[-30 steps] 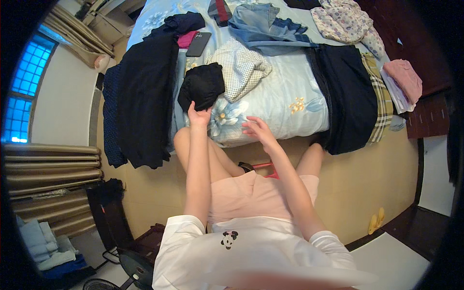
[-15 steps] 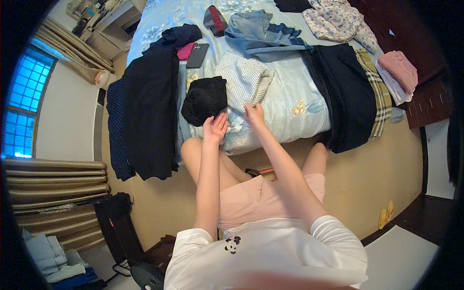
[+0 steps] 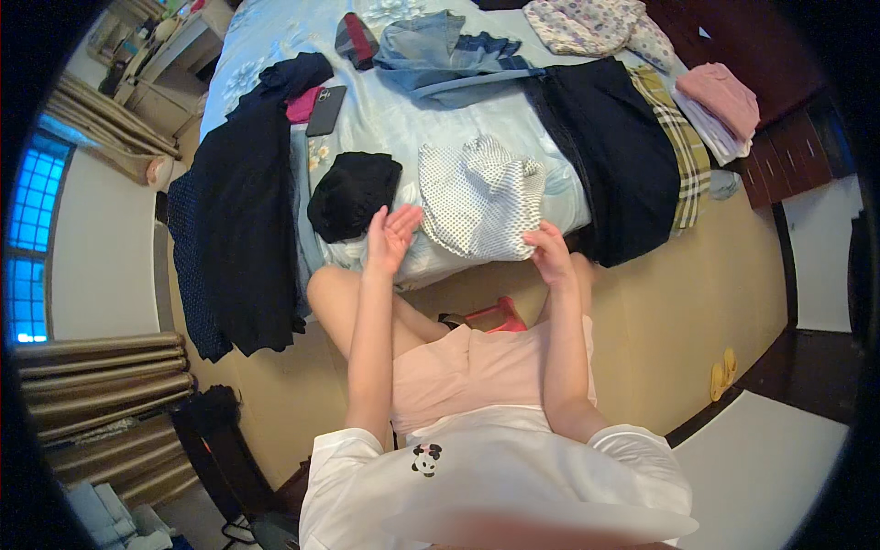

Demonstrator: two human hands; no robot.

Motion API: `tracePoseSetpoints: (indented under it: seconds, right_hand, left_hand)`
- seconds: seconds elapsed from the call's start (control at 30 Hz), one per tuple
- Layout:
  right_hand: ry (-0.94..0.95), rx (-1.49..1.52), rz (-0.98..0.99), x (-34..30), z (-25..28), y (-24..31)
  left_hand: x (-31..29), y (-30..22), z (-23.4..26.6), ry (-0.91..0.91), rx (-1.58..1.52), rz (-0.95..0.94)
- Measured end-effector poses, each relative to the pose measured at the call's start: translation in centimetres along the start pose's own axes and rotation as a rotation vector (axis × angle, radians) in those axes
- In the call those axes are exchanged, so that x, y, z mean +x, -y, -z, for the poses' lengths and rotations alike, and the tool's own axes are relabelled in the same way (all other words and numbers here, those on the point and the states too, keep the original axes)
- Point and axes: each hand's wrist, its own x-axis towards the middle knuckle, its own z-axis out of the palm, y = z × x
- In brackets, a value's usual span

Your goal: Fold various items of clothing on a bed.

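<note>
A white cloth garment with small dark dots (image 3: 481,197) lies loosely spread on the bed's near part, its upper portion bunched up. At its lower right corner, my right hand (image 3: 553,255) pinches the edge between thumb and fingers. My left hand (image 3: 394,238) is held palm up with fingers stretched out, empty, between the dotted garment and a bundled black garment (image 3: 353,195). That black bundle rests just beyond the left fingertips.
Dark trousers (image 3: 246,220) hang over the bed edge at left, near a phone (image 3: 326,111). Blue denim (image 3: 440,60) lies farther back. Black trousers (image 3: 610,156) and a plaid cloth (image 3: 676,156) drape at right. A red stool (image 3: 502,316) stands below the bed edge.
My right hand has drawn the dotted garment's edge rightward and toward me, spreading it wider. The left hand stays open near the black bundle. The whole view has shifted slightly.
</note>
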Motion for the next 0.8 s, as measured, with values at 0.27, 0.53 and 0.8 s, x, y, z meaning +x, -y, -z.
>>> tracePoseSetpoints:
  seconds: [0.27,0.53,0.8]
  right_hand:
    - [0.676,-0.353,-0.126,-3.5,-8.0,4.2]
    - [-0.062,0.037,0.105,-2.6,-4.1,7.4]
    - [-0.159,0.113,0.873,-4.4,-8.4,8.2]
  left_hand:
    - [-6.5,5.4,-8.0,0.351,1.201,-0.116]
    - [-6.2,1.3,-9.7,0.204,1.205,-0.180]
    - [-14.1,2.2,-14.6,0.307,1.203,-1.889]
